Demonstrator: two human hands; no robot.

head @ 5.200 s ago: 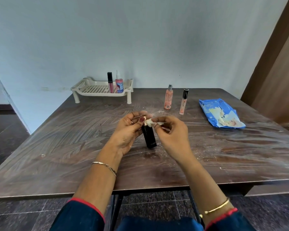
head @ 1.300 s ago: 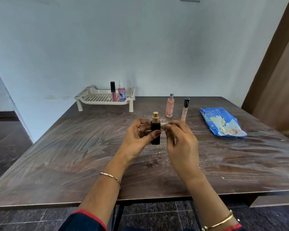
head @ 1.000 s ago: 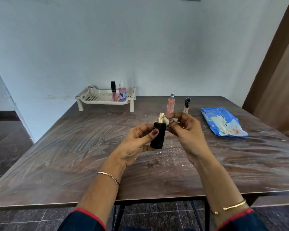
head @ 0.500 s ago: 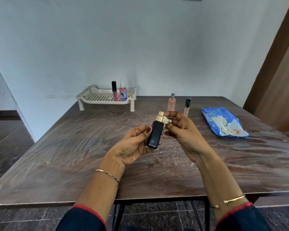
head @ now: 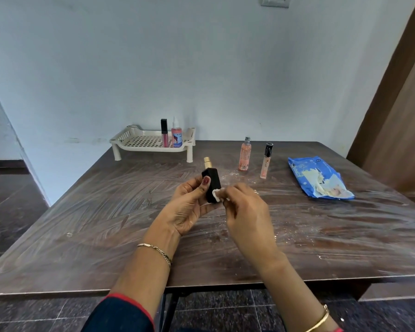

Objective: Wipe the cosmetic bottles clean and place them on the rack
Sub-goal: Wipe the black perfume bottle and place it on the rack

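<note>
My left hand [head: 187,207] holds a black bottle [head: 212,182] with a gold spray top, upright above the table's middle. My right hand [head: 248,216] pinches a small white wipe [head: 218,194] against the bottle's lower right side. A cream plastic rack [head: 139,142] stands at the table's back left; a dark-capped pink gloss tube [head: 164,133] and a pink bottle [head: 176,134] with a white nozzle stand on it. A peach spray bottle [head: 244,158] and a black-capped tube [head: 266,161] stand on the table to the right of the rack.
A blue wipes pack [head: 319,178] lies open at the right of the dark wooden table [head: 82,224]. White powdery streaks cover the tabletop. A pale wall is behind, a brown door at the right, dark tiled floor below.
The bottle has turned from tilted to upright in my left hand. My right hand with the wipe has slid from the gold top down to the bottle's lower side.
</note>
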